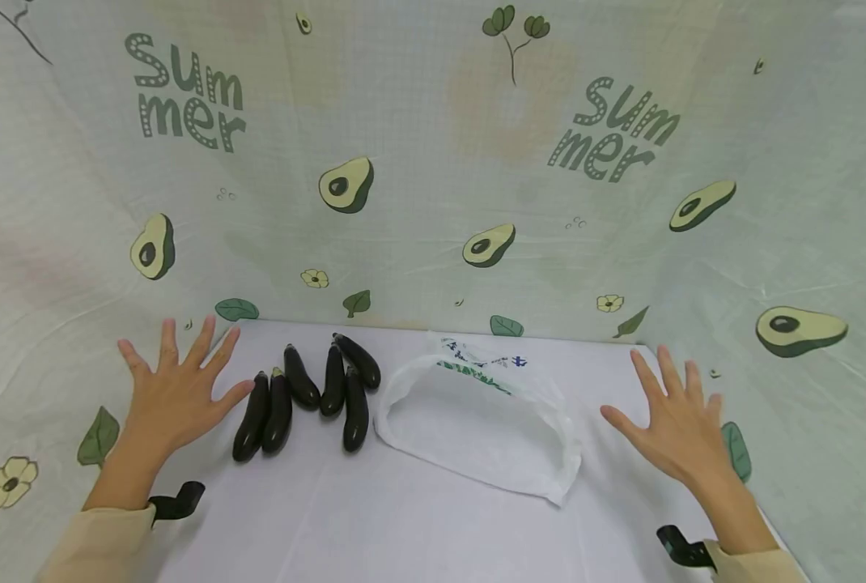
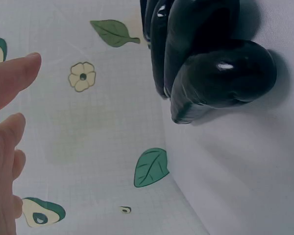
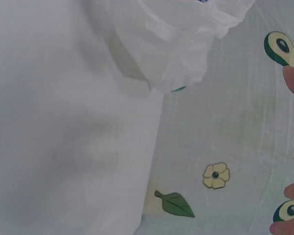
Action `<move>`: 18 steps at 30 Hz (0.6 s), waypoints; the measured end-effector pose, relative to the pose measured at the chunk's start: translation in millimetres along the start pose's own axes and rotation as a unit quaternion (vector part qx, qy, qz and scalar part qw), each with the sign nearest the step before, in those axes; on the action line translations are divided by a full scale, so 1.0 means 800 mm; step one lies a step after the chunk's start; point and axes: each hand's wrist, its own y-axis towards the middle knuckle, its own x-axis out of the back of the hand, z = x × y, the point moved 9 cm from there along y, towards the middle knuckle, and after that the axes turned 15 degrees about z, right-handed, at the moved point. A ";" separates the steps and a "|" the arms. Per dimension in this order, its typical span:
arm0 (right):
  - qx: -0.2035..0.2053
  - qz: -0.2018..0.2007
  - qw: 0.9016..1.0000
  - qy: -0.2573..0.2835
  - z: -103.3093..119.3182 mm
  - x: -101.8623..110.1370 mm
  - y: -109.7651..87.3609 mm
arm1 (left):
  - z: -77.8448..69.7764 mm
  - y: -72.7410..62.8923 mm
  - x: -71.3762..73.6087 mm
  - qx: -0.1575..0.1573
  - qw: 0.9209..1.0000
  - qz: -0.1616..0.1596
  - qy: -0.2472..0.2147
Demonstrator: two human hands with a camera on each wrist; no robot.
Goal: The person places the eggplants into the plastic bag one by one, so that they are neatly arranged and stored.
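Several dark, glossy eggplants (image 1: 278,413) lie in a loose group on the left half of the white table. A white plastic bag (image 1: 549,405) with green and blue print lies to their right, its mouth spread wide towards me. My left hand (image 1: 178,397) is held with fingers spread at the group's left side, its thumb overlapping the leftmost eggplant (image 1: 251,425) in the head view. To the right of the bag, my right hand (image 1: 677,425) also has its fingers spread and holds nothing. In the left wrist view the nearest eggplant (image 2: 225,76) looms large beside the fingers.
The white table (image 1: 375,526) ends at the back against a hanging cloth (image 1: 418,105) printed with avocados, leaves and "summer" lettering. That cloth also runs along both sides. Black straps with camera mounts (image 1: 178,500) sit on both wrists, over light sleeves.
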 end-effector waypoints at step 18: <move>0.046 -0.033 0.998 0.042 0.026 0.013 0.005 | -0.019 0.008 0.005 -0.007 1.000 0.006 -0.006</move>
